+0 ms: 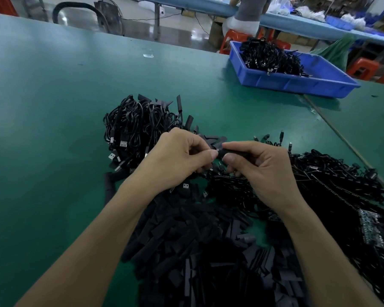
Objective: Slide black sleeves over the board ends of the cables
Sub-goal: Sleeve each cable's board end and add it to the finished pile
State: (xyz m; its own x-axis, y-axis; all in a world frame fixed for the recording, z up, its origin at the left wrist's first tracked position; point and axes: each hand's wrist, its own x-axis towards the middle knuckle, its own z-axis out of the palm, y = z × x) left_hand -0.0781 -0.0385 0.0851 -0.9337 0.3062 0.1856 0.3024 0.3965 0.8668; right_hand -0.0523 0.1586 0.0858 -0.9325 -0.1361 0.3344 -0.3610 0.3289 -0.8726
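Note:
My right hand (259,167) grips a black sleeve (235,151) between thumb and fingers, its open end pointing left. My left hand (177,156) pinches the end of a cable at that sleeve's mouth; the board end itself is hidden by my fingers. A heap of loose flat black sleeves (197,244) lies under my forearms. A pile of black cables with USB plugs and sleeved ends (138,127) sits behind my left hand. More cables with bare circuit boards (346,196) spread out to the right.
A blue plastic tray (297,82) holding several black cables stands at the far right of the green table (53,96). Beyond the table edge are red stools, a fan and a seated person at another bench.

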